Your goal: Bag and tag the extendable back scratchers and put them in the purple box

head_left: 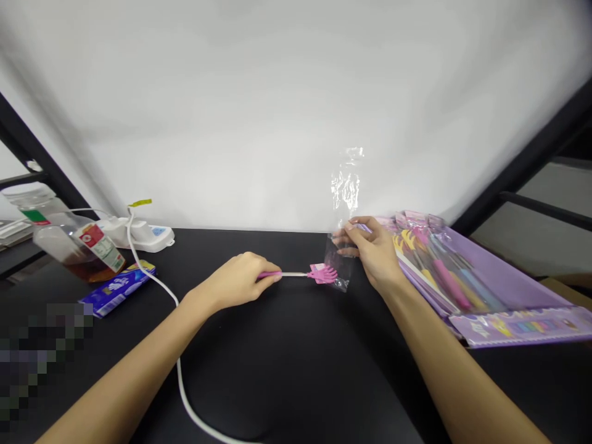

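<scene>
Pink hand-shaped back scratcher (319, 274), pinched in left hand (238, 280), is entering the clear plastic sleeve (345, 216) gripped by right hand (374, 253); next, push straight inward

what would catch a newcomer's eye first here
Mid-table, the left hand holds a pink back scratcher by its handle, its hand-shaped head at the mouth of a clear plastic bag that the right hand holds upright. To the right lies a purple display pack of more colourful scratchers. At the far left, a bottle of amber liquid sits tilted near a white power strip.
</scene>
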The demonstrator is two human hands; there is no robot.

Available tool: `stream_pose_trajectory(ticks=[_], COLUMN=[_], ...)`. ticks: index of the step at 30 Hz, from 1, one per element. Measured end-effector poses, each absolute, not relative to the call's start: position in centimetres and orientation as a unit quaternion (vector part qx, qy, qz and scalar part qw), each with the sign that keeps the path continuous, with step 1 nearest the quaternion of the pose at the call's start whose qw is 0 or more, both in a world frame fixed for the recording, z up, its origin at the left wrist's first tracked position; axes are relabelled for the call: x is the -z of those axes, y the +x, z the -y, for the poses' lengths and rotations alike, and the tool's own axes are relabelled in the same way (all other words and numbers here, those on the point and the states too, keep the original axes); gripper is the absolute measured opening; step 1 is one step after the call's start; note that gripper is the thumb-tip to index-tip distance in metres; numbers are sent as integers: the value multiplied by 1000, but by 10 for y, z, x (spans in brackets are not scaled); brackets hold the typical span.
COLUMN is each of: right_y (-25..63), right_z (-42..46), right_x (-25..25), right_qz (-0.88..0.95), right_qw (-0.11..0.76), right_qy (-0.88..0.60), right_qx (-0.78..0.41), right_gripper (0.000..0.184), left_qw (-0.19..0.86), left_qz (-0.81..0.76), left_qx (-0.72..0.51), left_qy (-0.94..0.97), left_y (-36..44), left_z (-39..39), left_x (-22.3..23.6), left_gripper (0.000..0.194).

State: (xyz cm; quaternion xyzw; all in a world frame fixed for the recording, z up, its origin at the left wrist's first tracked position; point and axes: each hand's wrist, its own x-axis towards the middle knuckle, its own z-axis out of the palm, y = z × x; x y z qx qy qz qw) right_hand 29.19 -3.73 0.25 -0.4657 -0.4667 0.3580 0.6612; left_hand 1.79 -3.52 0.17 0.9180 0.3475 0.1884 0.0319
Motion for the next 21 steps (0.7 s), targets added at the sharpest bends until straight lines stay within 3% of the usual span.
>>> stream_pose_trajectory(ticks=[9,16,21], right_y=[292,296,300], right_z=[35,34,34], right_x=[-2,0,1], right_qz=[461,482,524], right_qw=[666,662,649], right_qy=[-467,-463,-458], right_qx=[-355,-341,-307], right_gripper=[51,46,42], left_qw=[28,32,-1], left_qz=[-369,-404,-430], left_qx=[-202,-238,-223], left_qy=[907,883,875], left_y=[18,17,15], left_z=[31,29,27], left_x=[2,5,7], left_gripper=[21,16,22])
